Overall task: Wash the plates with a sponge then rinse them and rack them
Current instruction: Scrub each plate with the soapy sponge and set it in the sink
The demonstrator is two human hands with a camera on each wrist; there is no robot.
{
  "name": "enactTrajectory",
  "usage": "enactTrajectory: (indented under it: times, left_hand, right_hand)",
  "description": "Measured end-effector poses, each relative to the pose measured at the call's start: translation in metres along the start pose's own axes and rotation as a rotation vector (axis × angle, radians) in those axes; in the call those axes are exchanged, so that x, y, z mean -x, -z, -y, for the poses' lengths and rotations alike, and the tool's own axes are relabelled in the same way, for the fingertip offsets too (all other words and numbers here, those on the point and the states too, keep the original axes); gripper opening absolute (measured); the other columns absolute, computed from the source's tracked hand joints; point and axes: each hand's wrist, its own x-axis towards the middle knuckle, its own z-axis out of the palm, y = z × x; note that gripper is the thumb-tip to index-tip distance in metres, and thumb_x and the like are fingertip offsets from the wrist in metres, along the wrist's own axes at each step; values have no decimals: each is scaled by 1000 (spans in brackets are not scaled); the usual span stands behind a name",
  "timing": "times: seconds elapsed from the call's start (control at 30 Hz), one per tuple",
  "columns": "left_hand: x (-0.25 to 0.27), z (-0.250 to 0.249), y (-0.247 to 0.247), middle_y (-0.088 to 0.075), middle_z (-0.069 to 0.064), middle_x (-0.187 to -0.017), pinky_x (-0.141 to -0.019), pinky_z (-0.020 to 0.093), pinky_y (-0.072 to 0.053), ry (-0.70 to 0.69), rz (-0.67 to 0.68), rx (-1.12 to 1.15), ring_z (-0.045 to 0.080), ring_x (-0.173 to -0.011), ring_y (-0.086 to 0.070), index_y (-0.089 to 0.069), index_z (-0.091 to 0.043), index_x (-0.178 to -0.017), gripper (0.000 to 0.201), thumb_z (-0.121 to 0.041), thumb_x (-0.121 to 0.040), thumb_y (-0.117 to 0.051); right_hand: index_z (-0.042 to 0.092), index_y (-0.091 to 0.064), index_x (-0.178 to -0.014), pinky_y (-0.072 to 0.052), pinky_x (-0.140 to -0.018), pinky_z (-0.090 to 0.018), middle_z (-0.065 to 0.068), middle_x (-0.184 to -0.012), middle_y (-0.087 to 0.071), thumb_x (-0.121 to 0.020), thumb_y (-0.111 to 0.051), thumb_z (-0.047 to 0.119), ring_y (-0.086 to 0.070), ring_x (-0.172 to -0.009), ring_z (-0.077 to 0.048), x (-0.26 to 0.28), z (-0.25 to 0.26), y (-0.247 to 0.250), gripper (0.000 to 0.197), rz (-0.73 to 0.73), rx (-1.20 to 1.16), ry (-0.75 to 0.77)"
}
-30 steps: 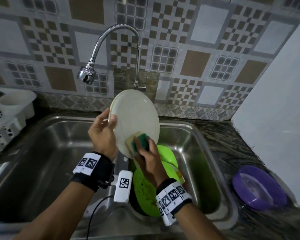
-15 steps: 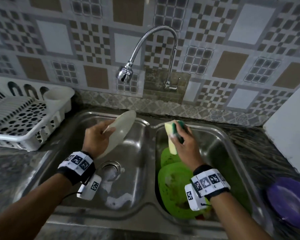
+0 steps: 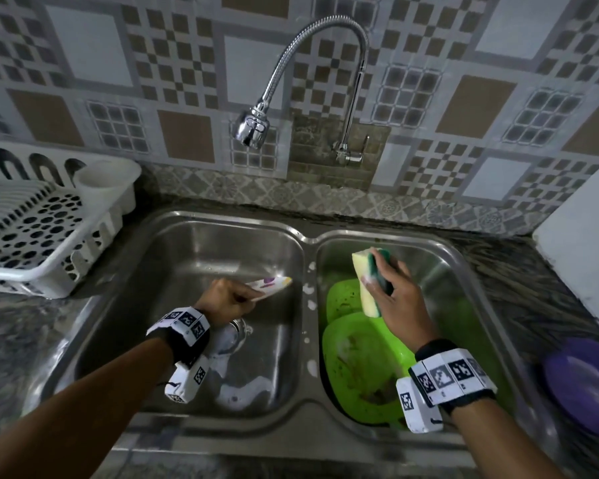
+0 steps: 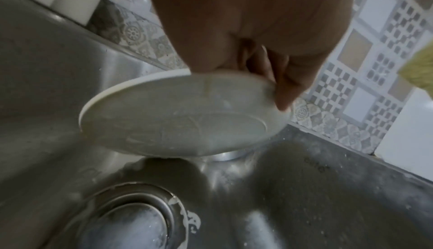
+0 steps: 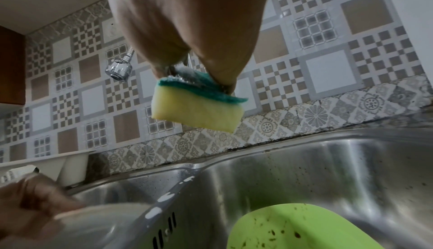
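Note:
My left hand (image 3: 227, 300) grips a soapy white plate (image 3: 270, 285) by its rim, low inside the left sink basin (image 3: 187, 257). In the left wrist view the white plate (image 4: 182, 117) hangs just above the basin floor, near the drain (image 4: 131, 216). My right hand (image 3: 393, 295) holds a yellow and green sponge (image 3: 369, 283) above the right basin. The right wrist view shows that sponge (image 5: 196, 108) pinched at its green side. Two dirty green plates (image 3: 363, 361) lie below it in the right basin (image 3: 446, 271).
A white dish rack (image 3: 35, 223) stands on the counter left of the sink. The tap (image 3: 253, 127) hangs over the left basin with no water running. A purple bowl (image 3: 585, 388) sits on the counter at the right. A white wall (image 3: 581, 254) rises at far right.
My left hand carried the white plate from in front of the sponge down into the left basin. My right hand drew the sponge off the plate and holds it over the right basin.

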Motion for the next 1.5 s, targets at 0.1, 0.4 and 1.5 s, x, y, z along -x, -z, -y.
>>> enactTrajectory:
  times: [0.1, 0.4, 1.5]
  left_hand:
    - [-3, 2, -9, -60, -44, -67, -79, 1, -42, 82, 249, -120, -13, -76, -60, -74, -39, -90, 33, -12, -72, -76]
    - [7, 12, -32, -68, -13, -92, -80, 14, -43, 130, 444, -280, 5, -89, -61, -73, -31, -103, 38, -8, -72, -70]
    - [-119, -137, -213, -63, 10, -105, -69, 20, -50, 277, 179, 108, 21, -77, -59, -63, -7, -108, 34, -7, -76, -73]
  right_hand:
    - [39, -44, -135, -39, -79, 4, 3, -135, -41, -91, -58, 24, -52, -116, -11, 1, -5, 5, 49, -19, 38, -24]
    - [36, -44, -136, -42, -101, -25, -3, -132, -43, -91, -58, 24, -51, -119, -14, 13, -15, 23, 49, -63, 117, -47]
    - [17, -47, -137, -37, -91, -25, -21, -132, -51, -90, -61, 20, -52, -115, -26, 98, -114, 285, 49, -351, 487, -397]
